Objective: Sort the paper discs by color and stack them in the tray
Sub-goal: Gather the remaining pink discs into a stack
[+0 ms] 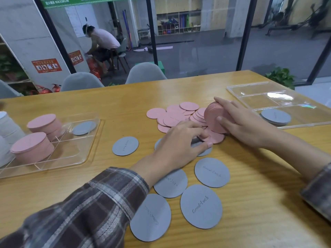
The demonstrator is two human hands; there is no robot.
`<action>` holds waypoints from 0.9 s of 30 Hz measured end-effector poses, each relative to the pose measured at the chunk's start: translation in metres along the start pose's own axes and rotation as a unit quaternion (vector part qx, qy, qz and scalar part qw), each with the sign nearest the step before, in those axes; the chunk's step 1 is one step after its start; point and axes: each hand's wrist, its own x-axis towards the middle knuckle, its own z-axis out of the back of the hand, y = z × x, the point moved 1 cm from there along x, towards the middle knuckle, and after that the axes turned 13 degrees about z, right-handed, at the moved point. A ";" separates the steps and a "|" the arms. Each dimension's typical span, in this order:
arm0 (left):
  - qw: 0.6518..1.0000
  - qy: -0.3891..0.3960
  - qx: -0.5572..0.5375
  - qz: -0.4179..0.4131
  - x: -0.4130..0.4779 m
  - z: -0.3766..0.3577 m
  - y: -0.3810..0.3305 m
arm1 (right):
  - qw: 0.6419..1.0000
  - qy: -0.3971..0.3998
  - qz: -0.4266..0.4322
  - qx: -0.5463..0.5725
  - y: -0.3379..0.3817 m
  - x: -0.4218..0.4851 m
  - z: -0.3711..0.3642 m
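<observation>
Right hand point(245, 122): my thumb and fingers are wrapped round the held stack point(213, 117) of pink discs, tilted up on its edge.
Left hand point(179, 144): my fingers are curled, tips at the flat pink discs just below the held stack; I cannot tell whether I have hold of one.
Pink pile point(175, 113): loose and overlapping on the table point(259, 176), at 12 o'clock from my left hand.
Grey discs point(212, 172): scattered flat from 9 to 6 o'clock of my left hand, some under my wrist.
Left tray point(71, 151): at my 9 o'clock, holding pink stacks point(32, 147) and one grey disc point(84, 127).
Right tray point(259, 101): at my 2 o'clock, a grey stack point(275, 116) in its near compartment.
</observation>
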 end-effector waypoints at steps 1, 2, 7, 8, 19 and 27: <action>1.000 0.001 -0.004 0.003 0.000 0.001 -0.001 | 1.000 0.003 -0.002 0.000 0.000 0.000 0.001; 1.000 0.001 -0.011 0.005 0.000 0.001 -0.002 | 1.000 0.004 -0.004 0.001 0.000 0.000 0.001; 0.999 -0.021 -0.032 0.001 -0.002 0.002 -0.005 | 1.000 -0.018 -0.007 0.009 -0.001 0.000 0.001; 0.999 -0.026 -0.026 -0.001 -0.002 0.001 -0.005 | 1.000 -0.025 -0.009 0.013 -0.002 0.000 0.001; 0.988 -0.105 -0.095 -0.062 -0.001 0.012 -0.002 | 0.998 -0.053 -0.019 0.042 0.003 -0.001 0.004; 0.967 -0.060 -0.243 0.040 0.001 0.014 0.001 | 0.995 -0.060 -0.019 0.080 0.011 -0.001 0.005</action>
